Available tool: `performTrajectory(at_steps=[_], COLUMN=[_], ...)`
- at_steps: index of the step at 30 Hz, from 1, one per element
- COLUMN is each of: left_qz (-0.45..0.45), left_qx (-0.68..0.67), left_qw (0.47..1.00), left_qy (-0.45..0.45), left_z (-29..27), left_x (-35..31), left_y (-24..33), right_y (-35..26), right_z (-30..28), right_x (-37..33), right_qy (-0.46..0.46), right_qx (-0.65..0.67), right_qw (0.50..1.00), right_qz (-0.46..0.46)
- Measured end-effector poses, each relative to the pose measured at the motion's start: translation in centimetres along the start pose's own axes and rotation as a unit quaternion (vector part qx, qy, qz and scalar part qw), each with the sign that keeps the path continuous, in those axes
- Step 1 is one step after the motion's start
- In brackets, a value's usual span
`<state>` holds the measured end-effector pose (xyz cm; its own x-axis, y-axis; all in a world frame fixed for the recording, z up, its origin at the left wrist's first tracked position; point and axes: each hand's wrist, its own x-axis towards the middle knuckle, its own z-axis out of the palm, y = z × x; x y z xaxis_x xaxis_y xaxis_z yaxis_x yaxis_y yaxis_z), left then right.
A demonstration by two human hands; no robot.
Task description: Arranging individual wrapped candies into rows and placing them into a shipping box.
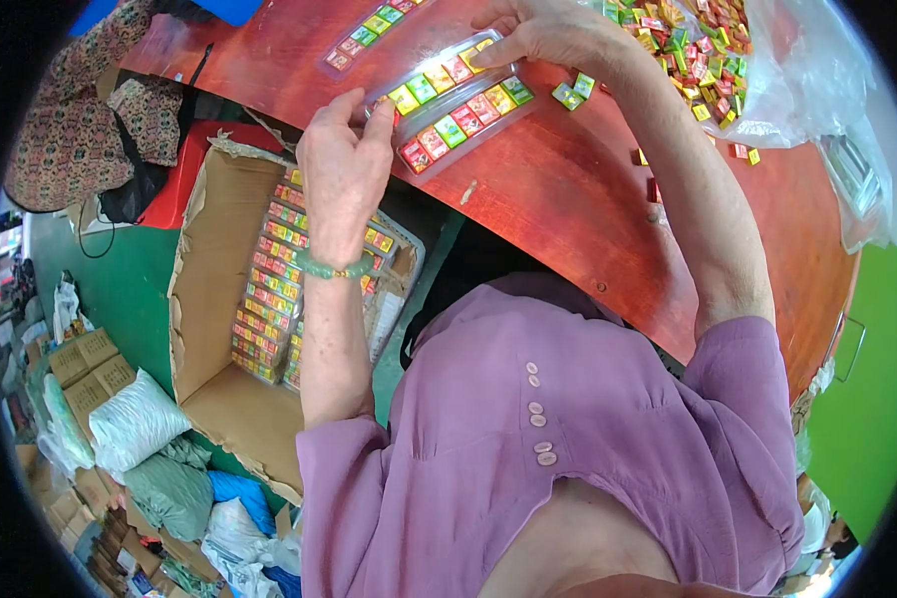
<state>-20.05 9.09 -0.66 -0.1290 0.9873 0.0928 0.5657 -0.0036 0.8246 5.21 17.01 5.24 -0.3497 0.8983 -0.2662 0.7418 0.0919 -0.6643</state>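
Note:
A narrow clear plastic tray (437, 82) holds a row of small square pieces in yellow, green and red. My left hand (347, 149) has its thumb and fingers closed around the tray's left end. At the tray's right end, my right hand (543, 38) grips with thumb and fingertips, partly covering the last piece. Just nearer to me and touching it lies a second filled tray (468, 125), on the red table near its edge. Farther off is a third filled tray (364, 38). A few loose pieces (573, 92) rest beside my right wrist.
The red table (608, 239) carries a large heap of loose pieces (698, 60) on clear plastic sheeting (797, 70) at the far right. Below the table's left edge stands an open cardboard box (204, 289) with stacked filled trays (269, 289). Bags and cartons (90, 364) lie on the floor.

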Motion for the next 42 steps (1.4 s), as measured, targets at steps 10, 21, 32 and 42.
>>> performTrajectory(at_steps=[10, 21, 32, 42], left_qz=[-0.036, -0.023, 0.016, 0.138], left_qx=[-0.168, -0.087, -0.042, 0.019], left_qw=[0.985, 0.996, 0.999, 0.989], left_qy=[0.011, -0.009, 0.0, 0.051], left_z=[-1.1, -0.8, -0.8, -0.2], left_x=[0.6, -4.4, -4.6, -5.7], left_y=[1.9, 2.3, 2.9, 1.8], right_y=[-1.9, -0.5, -1.1, -1.8], right_z=[-1.3, -0.7, 2.7, 3.4], right_x=[-0.1, -4.1, -3.6, -4.3], right_qy=[0.025, -0.105, -0.024, -0.031], right_qx=[0.147, 0.126, -0.23, -0.284], right_qw=[0.988, 0.986, 0.926, 0.9], right_qz=[-0.023, 0.019, -0.297, -0.329])
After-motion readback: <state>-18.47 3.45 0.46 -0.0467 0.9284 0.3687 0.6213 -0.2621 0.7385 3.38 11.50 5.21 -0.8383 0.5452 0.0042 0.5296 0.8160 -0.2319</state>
